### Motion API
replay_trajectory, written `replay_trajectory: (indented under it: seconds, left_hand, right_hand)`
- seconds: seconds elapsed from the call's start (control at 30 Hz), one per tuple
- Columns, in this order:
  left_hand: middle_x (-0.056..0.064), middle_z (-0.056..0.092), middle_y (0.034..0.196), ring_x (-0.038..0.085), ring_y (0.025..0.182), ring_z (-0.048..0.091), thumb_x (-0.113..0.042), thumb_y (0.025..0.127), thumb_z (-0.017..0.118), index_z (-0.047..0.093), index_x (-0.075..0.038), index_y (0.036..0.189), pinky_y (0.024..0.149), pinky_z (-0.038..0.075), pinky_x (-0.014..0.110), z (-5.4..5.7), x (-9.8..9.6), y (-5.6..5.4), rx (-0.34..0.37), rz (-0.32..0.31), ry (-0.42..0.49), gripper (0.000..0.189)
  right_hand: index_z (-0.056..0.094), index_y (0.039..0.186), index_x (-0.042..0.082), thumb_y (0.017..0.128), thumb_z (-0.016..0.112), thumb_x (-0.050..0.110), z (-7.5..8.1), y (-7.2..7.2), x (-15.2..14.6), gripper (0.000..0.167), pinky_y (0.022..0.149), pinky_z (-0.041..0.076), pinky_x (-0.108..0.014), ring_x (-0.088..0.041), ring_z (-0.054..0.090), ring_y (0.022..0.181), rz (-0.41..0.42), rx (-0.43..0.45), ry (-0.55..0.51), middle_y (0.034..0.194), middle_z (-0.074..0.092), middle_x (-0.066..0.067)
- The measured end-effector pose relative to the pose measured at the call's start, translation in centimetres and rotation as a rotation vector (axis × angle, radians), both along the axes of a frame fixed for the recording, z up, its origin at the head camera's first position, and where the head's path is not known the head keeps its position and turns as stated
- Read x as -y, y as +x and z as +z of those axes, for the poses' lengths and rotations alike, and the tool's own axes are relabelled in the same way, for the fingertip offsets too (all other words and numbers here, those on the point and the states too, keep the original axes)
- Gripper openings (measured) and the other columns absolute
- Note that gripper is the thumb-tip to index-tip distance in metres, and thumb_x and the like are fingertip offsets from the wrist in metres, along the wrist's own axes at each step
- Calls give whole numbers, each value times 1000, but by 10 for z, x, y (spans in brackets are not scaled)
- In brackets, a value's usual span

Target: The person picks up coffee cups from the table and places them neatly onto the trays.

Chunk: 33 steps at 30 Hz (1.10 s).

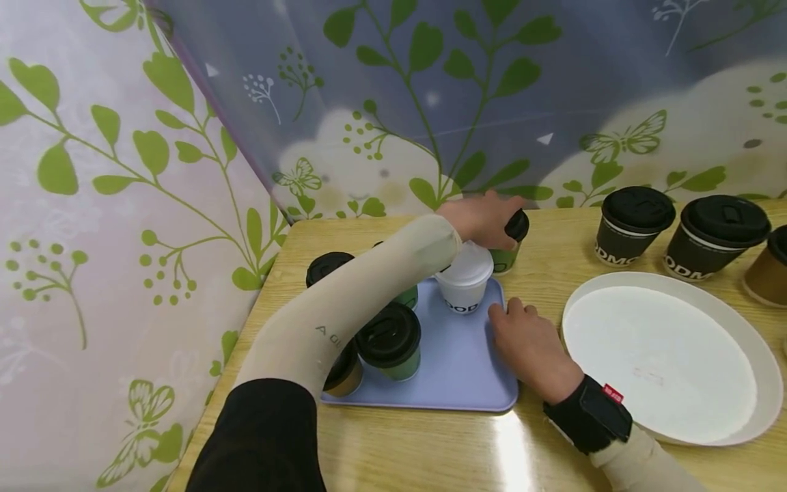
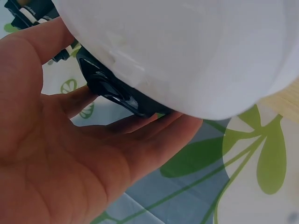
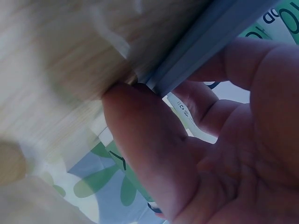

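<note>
Cups [image 1: 330,266] with black lids are standing on the left side of the blue tray [image 1: 455,369], among them a tan cup [image 1: 346,380] and, just right of it, a near green cup [image 1: 389,342]. A pale sleeve [image 1: 350,301] on the left arm is spanning them and hiding some from view, so that forearm should be clearing the lids with room to spare. Farther right, a white cup [image 1: 465,277] is standing near the tray's back right corner, and just behind it the far green cup [image 1: 507,258] is standing; whether its base is resting on the tray or the desk [image 1: 399,451], I cannot tell. The left hand [image 1: 478,217] is gripping it from above, thumb and fingers curling round its black lid [image 2: 110,88]. A lower hold around the cup's wall would probably be serving better, and any sideways drag would be risking the white cup. The right hand [image 1: 531,348] is pinching the tray's right edge, probably steadying it; that pinch should be light and level. Close to the wrist, a round white tray [image 1: 660,369] is lying, calling for little sweep. Beyond, two dark cups [image 1: 632,229] and a brown cup [image 1: 765,280] are standing.
</note>
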State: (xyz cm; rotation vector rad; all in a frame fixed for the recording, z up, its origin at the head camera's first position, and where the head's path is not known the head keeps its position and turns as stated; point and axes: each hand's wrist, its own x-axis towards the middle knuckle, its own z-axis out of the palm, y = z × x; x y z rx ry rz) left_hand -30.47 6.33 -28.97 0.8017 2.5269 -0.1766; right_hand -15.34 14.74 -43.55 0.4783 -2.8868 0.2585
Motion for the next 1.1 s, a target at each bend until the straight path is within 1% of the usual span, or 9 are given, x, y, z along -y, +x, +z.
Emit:
replay_trajectory:
  seconds: [0.2, 0.3, 0.43, 0.53, 0.6, 0.7, 0.8, 0.97, 1.1]
  left_hand:
    - [3, 15, 172, 23, 150, 36, -54, 103, 56, 9, -44, 165, 102, 45, 40, -2, 0, 0, -12, -12, 32, 79]
    - [2, 13, 172, 24, 152, 32, -53, 103, 56, 9, -46, 164, 106, 44, 44, -4, -1, 1, -23, 0, 34, 77]
    - [6, 8, 172, 29, 154, 23, -50, 105, 52, 6, -46, 164, 112, 39, 47, -8, -2, 4, -53, -8, 19, 75]
    - [10, 9, 170, 33, 153, 22, -48, 107, 50, 6, -42, 165, 113, 38, 45, -9, -4, 6, -89, -37, 21, 73]
    - [12, 11, 169, 35, 151, 24, -47, 107, 49, 7, -39, 166, 111, 39, 43, -8, -5, 7, -118, -45, 37, 73]
    - [14, 11, 168, 37, 149, 26, -48, 106, 48, 7, -36, 166, 109, 41, 43, -3, -4, 9, -157, -46, 92, 74]
    - [16, 13, 167, 37, 149, 27, -53, 105, 47, 8, -35, 166, 110, 40, 43, 4, -3, 14, -183, -35, 180, 75]
    - [16, 24, 161, 32, 143, 32, -58, 102, 46, 13, -36, 164, 110, 37, 38, 14, -1, 25, -234, -15, 311, 74]
    - [14, 35, 154, 27, 135, 37, -57, 100, 45, 16, -37, 163, 105, 39, 35, 21, 3, 34, -267, -13, 371, 72]
  right_hand:
    - [57, 94, -3, 95, 66, 1, 0, 0, 0, 10, 47, 47, -46, -34, 53, 62, -5, 1, 0, 82, 51, -22]
    - [57, 94, -3, 95, 65, 1, 1, 0, 0, 9, 47, 47, -46, -34, 52, 62, -8, 3, -1, 81, 51, -22]
    - [56, 91, -2, 96, 64, 0, 1, 0, 1, 9, 46, 46, -46, -33, 51, 61, -2, 5, -5, 80, 50, -21]
    - [56, 91, -2, 96, 64, 0, 1, 0, 1, 9, 46, 46, -45, -33, 51, 61, -6, 6, 2, 80, 51, -21]
    - [57, 91, -2, 95, 64, 0, 1, 0, 1, 9, 46, 47, -46, -33, 52, 61, -8, 0, 3, 80, 51, -21]
    - [57, 92, -3, 95, 65, -1, 0, 1, 0, 9, 46, 47, -46, -33, 52, 61, -4, -19, 0, 81, 52, -22]
    - [58, 92, -3, 94, 64, -2, -2, 1, 0, 7, 46, 47, -47, -35, 53, 60, 2, -54, -8, 80, 52, -23]
    - [59, 92, -4, 92, 65, -4, -3, 1, 1, 5, 45, 47, -47, -35, 53, 60, 8, -55, 2, 81, 53, -24]
    - [60, 91, -4, 92, 64, -5, -3, 0, 0, 4, 45, 47, -48, -36, 53, 60, 13, -71, -4, 81, 54, -24]
